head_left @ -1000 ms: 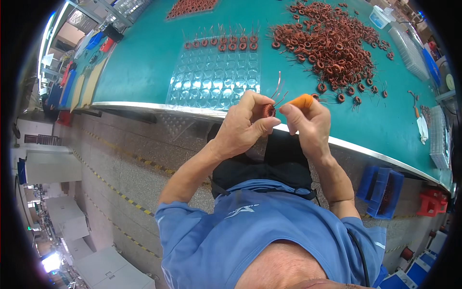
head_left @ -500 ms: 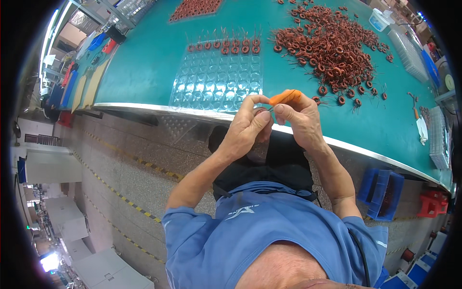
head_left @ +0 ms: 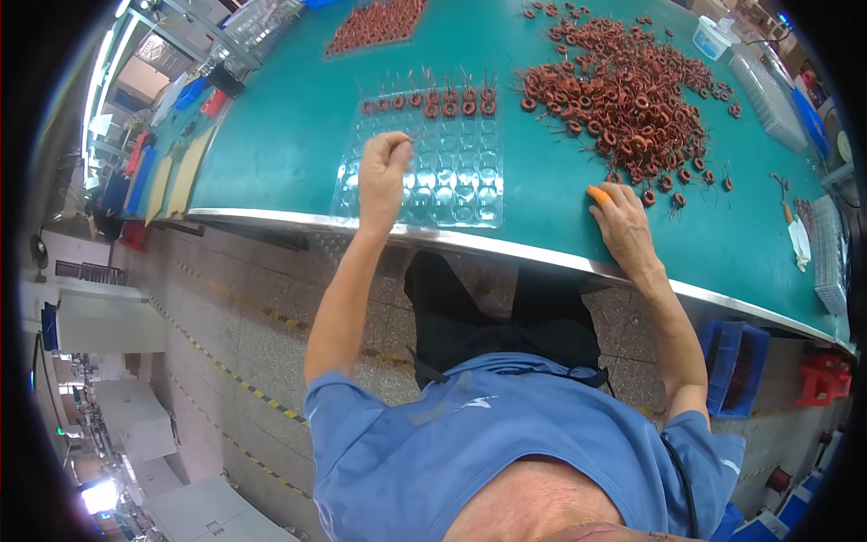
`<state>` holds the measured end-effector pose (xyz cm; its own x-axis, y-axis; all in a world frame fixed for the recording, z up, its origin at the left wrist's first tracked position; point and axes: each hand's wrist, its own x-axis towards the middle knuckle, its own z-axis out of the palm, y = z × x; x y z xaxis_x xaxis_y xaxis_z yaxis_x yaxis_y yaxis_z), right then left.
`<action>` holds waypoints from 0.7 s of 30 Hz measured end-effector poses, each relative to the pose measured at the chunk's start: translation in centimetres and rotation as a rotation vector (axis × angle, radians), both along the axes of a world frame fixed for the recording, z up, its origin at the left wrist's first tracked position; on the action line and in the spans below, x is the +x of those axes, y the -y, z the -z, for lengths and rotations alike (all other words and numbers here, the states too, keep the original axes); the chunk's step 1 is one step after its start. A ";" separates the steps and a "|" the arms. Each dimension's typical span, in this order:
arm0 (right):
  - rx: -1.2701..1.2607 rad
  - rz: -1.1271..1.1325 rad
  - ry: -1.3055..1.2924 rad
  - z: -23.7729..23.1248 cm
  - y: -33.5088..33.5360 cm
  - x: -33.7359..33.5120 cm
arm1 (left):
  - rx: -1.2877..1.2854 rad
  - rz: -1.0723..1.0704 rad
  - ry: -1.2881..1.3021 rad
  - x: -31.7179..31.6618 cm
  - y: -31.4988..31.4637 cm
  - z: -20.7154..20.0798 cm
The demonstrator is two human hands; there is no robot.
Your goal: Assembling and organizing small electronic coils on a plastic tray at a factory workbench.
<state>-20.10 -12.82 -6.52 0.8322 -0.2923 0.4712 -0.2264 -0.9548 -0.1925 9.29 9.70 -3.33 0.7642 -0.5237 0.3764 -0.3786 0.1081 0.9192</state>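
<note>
My left hand is over the clear plastic tray, its fingers pinched. Thin reddish wire ends show blurred at the fingertips; the ring coil itself is mostly hidden by the fingers. Along the tray's far edge, copper-red ring coils sit in the pockets with their wire leads pointing away from me. At the near edge of the coil pile, my right hand is closed around an orange-handled tool. Its working end is hidden. Single coils lie close to that hand's fingertips.
A second tray full of coils lies at the far side of the green table. To the right are a white tub, stacked clear trays and another orange-handled tool. The metal table edge runs before me.
My hands were together at the table edge, over a coil and the orange-handled tool. Now they are apart: the left has moved over the tray, the right toward the pile with the tool.
</note>
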 end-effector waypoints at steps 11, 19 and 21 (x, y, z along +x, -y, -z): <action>0.073 -0.036 0.155 0.1 -1.0 0.5 | 0.336 -0.253 0.482 11.4 5.9 3.0; 0.128 -0.080 0.308 -0.5 -1.2 -0.2 | 0.486 -0.168 0.549 12.2 6.9 2.7; 0.172 -0.061 0.412 -0.8 -1.0 -0.1 | 0.415 -0.233 0.523 10.2 7.5 1.9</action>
